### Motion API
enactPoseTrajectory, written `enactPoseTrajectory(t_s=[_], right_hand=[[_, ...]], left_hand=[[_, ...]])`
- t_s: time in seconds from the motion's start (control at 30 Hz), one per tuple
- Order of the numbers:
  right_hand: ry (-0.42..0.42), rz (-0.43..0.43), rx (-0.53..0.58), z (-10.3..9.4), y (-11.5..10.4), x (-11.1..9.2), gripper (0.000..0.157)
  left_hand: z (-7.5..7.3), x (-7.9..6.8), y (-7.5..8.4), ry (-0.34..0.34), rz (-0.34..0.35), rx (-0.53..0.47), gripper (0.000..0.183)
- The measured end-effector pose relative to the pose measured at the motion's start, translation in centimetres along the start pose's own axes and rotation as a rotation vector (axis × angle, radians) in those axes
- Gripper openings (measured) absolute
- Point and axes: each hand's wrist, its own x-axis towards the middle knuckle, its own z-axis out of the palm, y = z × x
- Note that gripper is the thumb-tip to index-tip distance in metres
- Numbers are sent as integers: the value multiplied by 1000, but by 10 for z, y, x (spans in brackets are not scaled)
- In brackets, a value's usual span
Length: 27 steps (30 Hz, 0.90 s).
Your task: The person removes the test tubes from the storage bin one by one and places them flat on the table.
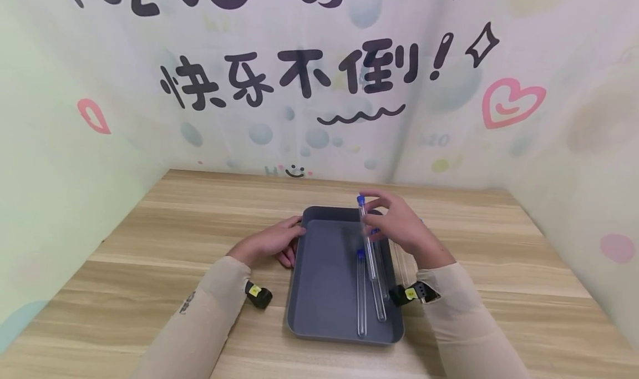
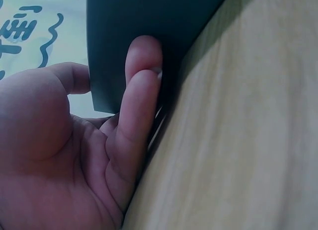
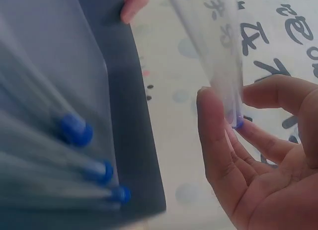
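Observation:
A dark grey rectangular tray [image 1: 324, 273] lies on the table. At its left side my left hand [image 1: 272, 240] holds the wall, thumb over the rim and fingers [image 2: 136, 106] against the outside. My right hand [image 1: 396, 221] pinches a clear test tube [image 1: 370, 259] with a blue cap, tilted above the right part of the tray. In the right wrist view thumb and fingers surround the held tube [image 3: 218, 46] near its capped end. Three more blue-capped test tubes [image 1: 361, 298] lie lengthwise along the tray's right side, their caps [image 3: 77, 130] toward the far end.
The wood-grain table [image 1: 189, 229] ends at a printed wall hanging [image 1: 259, 135] with black lettering. Pale walls stand left and right. Faint clear outlines [image 1: 403, 262] and a small blue spot [image 1: 421, 220] show just right of the tray, partly behind my right hand.

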Motion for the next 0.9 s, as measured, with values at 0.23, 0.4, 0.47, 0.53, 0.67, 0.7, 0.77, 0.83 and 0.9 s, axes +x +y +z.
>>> enactPoseTrajectory(t_s=[0.23, 0.4, 0.47, 0.53, 0.67, 0.7, 0.77, 0.83, 0.9], right_hand=[[29, 30, -14, -16, 9, -7, 62], [46, 45, -31, -30, 16, -13, 64], [57, 53, -33, -35, 19, -15, 64], [66, 51, -38, -40, 21, -17, 65], [96, 47, -51, -51, 27, -23, 65], [100, 45, -56, -54, 29, -24, 65], [108, 45, -62, -59, 31, -27, 65], [110, 45, -67, -63, 34, -29, 64], [111, 47, -69, -66, 37, -31, 64]], left_hand=[[0, 1, -2, 6, -4, 1, 56], [-1, 2, -3, 3, -2, 2, 55], [0, 1, -3, 4, -3, 1, 55], [0, 1, -2, 7, -1, 3, 55], [0, 0, -1, 13, -4, 3, 55], [0, 0, 0, 14, -5, 4, 55], [1, 0, 0, 13, -6, 4, 55], [1, 0, 0, 13, -6, 1, 55], [1, 0, 0, 13, -6, -2, 55]])
